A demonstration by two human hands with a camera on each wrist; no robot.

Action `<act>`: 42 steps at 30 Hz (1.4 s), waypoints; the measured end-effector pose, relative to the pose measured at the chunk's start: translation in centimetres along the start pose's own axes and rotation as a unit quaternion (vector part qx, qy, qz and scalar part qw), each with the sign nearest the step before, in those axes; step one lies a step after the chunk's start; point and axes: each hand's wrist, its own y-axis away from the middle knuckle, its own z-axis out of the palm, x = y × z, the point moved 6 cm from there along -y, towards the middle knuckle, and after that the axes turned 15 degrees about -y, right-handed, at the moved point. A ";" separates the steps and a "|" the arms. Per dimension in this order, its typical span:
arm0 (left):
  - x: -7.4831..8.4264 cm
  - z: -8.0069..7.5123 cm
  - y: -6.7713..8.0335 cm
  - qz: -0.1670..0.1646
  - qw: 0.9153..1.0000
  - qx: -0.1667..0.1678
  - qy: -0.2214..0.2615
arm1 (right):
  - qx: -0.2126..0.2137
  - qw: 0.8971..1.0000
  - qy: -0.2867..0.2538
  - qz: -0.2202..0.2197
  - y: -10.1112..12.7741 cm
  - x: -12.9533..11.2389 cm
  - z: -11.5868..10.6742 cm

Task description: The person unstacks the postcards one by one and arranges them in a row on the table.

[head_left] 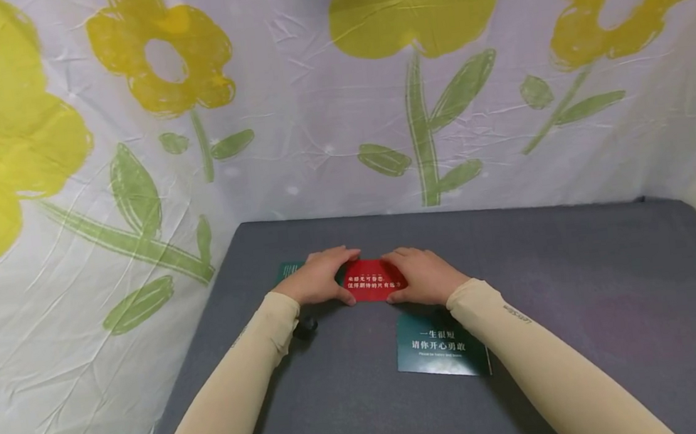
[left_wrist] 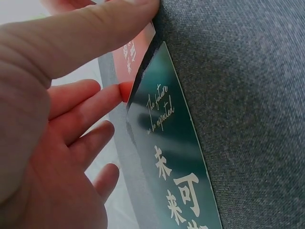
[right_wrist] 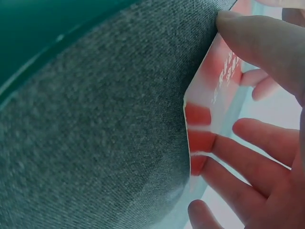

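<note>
A red card [head_left: 373, 280] with white lettering is held between both hands on a grey desk [head_left: 590, 304]. The left hand [head_left: 319, 277] pinches its left end, thumb on the near edge, fingers [left_wrist: 102, 102] behind. The right hand [head_left: 422, 275] grips the right end likewise, fingers [right_wrist: 248, 157] curled against the card. A green card [head_left: 286, 270] lies just under the left fingers. Another green card [head_left: 436, 346] lies near the right wrist. A flowered cloth [head_left: 310, 107] hangs behind.
</note>
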 end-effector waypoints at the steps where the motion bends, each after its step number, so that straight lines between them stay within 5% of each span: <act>1: 0.0 0.1 0.0 -0.002 1.000 -0.001 0.001 | -0.001 1.000 -0.001 0.000 0.0 0.0 0.1; 11: 1.3 -0.3 0.5 -0.010 0.999 0.015 -0.029 | 0.014 1.000 -0.014 -0.006 1.2 0.1 -0.9; 18: 6.5 -0.9 2.5 0.023 0.998 0.047 -0.030 | 0.026 0.999 -0.025 0.007 6.9 0.6 -2.7; 27: 13.5 1.1 4.3 0.094 0.995 0.002 -0.041 | 0.044 0.999 -0.013 0.010 14.5 1.1 -2.3; 34: 14.7 2.3 5.2 0.099 0.993 -0.001 -0.070 | 0.049 0.997 -0.048 0.039 16.9 2.0 -0.9; 42: 14.9 3.0 6.0 0.103 0.992 -0.014 -0.069 | 0.053 0.996 -0.058 0.050 16.9 2.3 -0.2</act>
